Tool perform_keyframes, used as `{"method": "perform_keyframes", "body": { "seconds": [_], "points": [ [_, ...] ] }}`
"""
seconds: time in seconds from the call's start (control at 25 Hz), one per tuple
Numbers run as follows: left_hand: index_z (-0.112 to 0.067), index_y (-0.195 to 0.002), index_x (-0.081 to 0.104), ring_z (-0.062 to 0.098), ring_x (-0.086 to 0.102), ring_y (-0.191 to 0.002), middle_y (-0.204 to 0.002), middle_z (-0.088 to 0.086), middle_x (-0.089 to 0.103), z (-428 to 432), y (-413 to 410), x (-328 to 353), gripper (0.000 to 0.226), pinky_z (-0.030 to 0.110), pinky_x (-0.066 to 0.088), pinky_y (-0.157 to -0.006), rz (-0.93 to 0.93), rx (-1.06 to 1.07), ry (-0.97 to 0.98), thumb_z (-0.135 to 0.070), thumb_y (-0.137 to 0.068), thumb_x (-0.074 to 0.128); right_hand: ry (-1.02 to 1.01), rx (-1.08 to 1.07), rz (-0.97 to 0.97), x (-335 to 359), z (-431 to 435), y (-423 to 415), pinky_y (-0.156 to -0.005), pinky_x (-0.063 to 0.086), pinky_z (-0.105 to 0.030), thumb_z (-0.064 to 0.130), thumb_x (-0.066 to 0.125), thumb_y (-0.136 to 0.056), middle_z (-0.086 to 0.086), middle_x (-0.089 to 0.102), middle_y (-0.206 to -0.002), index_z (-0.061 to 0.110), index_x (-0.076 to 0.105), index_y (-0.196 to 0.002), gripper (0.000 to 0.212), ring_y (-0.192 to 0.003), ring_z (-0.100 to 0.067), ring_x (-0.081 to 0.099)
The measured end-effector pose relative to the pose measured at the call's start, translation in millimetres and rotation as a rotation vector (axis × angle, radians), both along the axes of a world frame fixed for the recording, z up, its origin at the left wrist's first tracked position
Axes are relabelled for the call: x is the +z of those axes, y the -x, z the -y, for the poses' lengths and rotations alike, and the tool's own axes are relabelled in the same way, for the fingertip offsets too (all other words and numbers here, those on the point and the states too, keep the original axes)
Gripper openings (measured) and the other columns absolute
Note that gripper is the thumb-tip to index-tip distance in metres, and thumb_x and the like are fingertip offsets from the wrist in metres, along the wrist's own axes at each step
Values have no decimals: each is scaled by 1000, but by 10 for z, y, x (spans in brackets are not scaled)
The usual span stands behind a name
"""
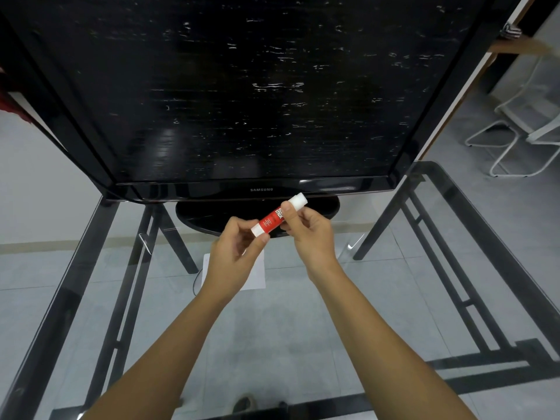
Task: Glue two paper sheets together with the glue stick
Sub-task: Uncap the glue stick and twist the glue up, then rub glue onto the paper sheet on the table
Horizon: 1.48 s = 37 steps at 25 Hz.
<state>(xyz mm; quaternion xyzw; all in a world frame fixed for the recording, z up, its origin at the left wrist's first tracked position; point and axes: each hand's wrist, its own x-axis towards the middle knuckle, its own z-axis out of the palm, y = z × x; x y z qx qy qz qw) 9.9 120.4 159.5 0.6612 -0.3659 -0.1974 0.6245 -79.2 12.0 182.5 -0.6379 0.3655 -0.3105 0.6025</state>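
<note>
A red and white glue stick [272,220] is held in the air between both hands, tilted, with its white cap on at the upper right end. My left hand [235,253] pinches the lower white base end. My right hand [309,234] grips the red body just below the cap, thumb on top. White paper [259,272] lies flat on the glass table under my left hand, mostly hidden by it; I cannot tell how many sheets there are.
A large black television [242,92] on an oval stand [197,213] fills the far half of the glass table [288,328]. The table's black metal frame [448,268] shows through the glass. White chairs [521,137] stand on the floor at the right.
</note>
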Motion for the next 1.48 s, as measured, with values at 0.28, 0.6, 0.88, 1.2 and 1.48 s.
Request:
{"method": "perform_keyframes", "body": {
  "seconds": [0.28,0.6,0.88,1.2,1.48],
  "points": [
    [-26,-103,58,20,66,-95,-99,-2,67,37,-195,-91,24,30,55,-80,-274,-16,75,-23,-81,68,-37,136,32,-112,60,-152,-80,49,-21,52,59,-79,8,71,-92,30,66,-90,26,-88,-2,67],
    [-12,-106,60,19,67,-94,-100,4,69,-132,-578,-444,24,23,53,-79,-389,166,39,-20,-84,66,465,500,-741,-1304,83,-360,-114,14,-33,41,35,-97,-8,5,-157,11,10,-146,63,-143,-23,10],
    [-23,-97,62,18,68,-90,-93,-5,70,-308,-685,-713,13,23,54,-77,-419,220,-41,-24,-84,66,786,781,-1059,-2001,-38,-291,-114,-7,-41,39,19,-100,-4,-10,-157,11,-8,-145,60,-144,-21,-8],
    [-17,-98,64,15,65,-87,-105,2,66,-332,-577,-1129,14,20,52,-76,-670,147,-114,-14,-85,62,762,747,-1046,-2104,-22,266,-114,-5,-43,43,20,-98,0,-7,-157,16,-4,-146,60,-144,-18,-7],
    [-14,-102,59,10,60,-63,-83,3,65,-219,-543,-1289,20,21,52,-64,-1028,227,-169,-30,-94,49,657,661,-911,-2146,30,332,-112,-7,-50,49,32,-95,6,-2,-157,21,6,-147,64,-143,-9,-4]
  ]
}}
